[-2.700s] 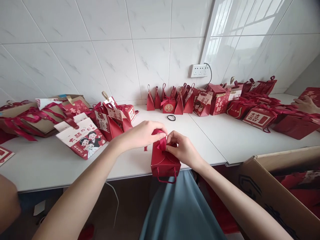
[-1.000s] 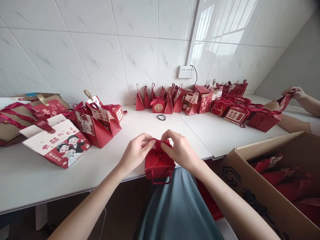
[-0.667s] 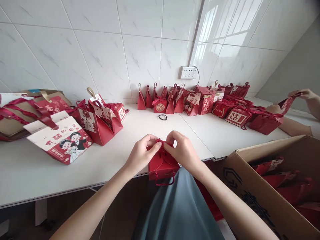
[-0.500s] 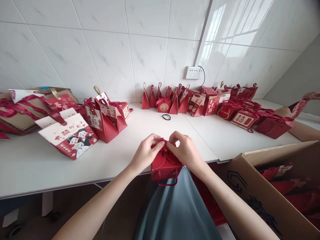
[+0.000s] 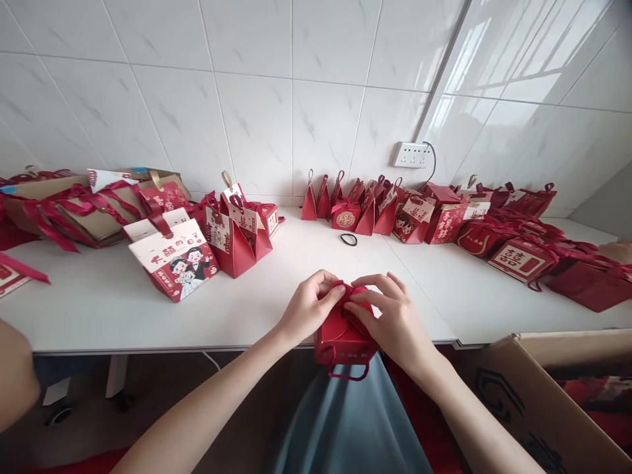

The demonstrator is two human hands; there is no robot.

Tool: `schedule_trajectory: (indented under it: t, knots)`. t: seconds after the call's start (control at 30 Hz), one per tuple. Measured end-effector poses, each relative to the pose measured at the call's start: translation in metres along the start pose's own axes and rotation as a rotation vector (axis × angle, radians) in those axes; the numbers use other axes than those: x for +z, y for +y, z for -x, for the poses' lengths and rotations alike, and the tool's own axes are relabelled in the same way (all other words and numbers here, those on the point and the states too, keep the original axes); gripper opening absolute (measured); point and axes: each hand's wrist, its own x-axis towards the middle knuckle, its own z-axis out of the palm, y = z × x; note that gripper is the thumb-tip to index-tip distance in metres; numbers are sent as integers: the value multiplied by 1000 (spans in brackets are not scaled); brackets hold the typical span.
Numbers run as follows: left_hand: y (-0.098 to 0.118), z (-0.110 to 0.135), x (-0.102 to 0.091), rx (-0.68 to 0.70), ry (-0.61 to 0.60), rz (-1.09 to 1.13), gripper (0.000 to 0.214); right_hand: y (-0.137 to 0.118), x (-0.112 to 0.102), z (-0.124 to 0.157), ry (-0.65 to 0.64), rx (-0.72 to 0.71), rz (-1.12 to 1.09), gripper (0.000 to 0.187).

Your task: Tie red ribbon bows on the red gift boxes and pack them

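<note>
A small red gift box [image 5: 344, 347] is tilted at the table's front edge, just above my lap, with a twisted red cord handle [image 5: 348, 377] hanging from its near side. My left hand [image 5: 316, 301] pinches a red ribbon [image 5: 343, 287] at the top of the box between thumb and bent fingers. From the other side, my right hand [image 5: 388, 309] has its thumb and fingers curled on the same ribbon over the rounded flaps. My fingers partly cover the ribbon. Beyond the box, a black band [image 5: 348, 239] lies on the white table [image 5: 286, 263].
Decorated boxes stand left, including one with a cartoon couple [image 5: 185, 266]. Several red pyramid boxes [image 5: 366, 217] line the wall, with more red boxes [image 5: 521, 260] to the right. A cardboard carton [image 5: 533, 401] sits lower right. Another person's limb [image 5: 17, 375] shows at the left edge.
My view has turned left, so the tabletop things sit farther right. The fingers of my right hand have spread and stretched more across the box top. A limb has appeared at the left edge.
</note>
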Motion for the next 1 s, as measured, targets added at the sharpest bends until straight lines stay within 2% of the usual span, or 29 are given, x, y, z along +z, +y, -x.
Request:
schedule_trajectory:
  t: [0.23, 0.37, 0.57, 0.73, 0.9, 1.0]
  knots:
    - [1, -2, 0, 1, -8, -17, 22, 3, -4, -3, -36, 10, -64, 14]
    - [-1, -2, -2, -16, -2, 10, 22, 4, -4, 0, 23, -10, -35, 8]
    - [-1, 0, -5, -14, -50, 5, 21, 5, -5, 0, -16, -88, 9, 13]
    - [-1, 1, -5, 2, -43, -63, 21, 5, -7, -5, -23, -146, 74, 20]
    - [1, 1, -2, 26, 41, -148, 22, 9, -12, -7, -58, -53, 29, 19]
    - [6, 0, -3, 83, 93, -282, 20, 12, -20, -6, -97, -18, -20, 16]
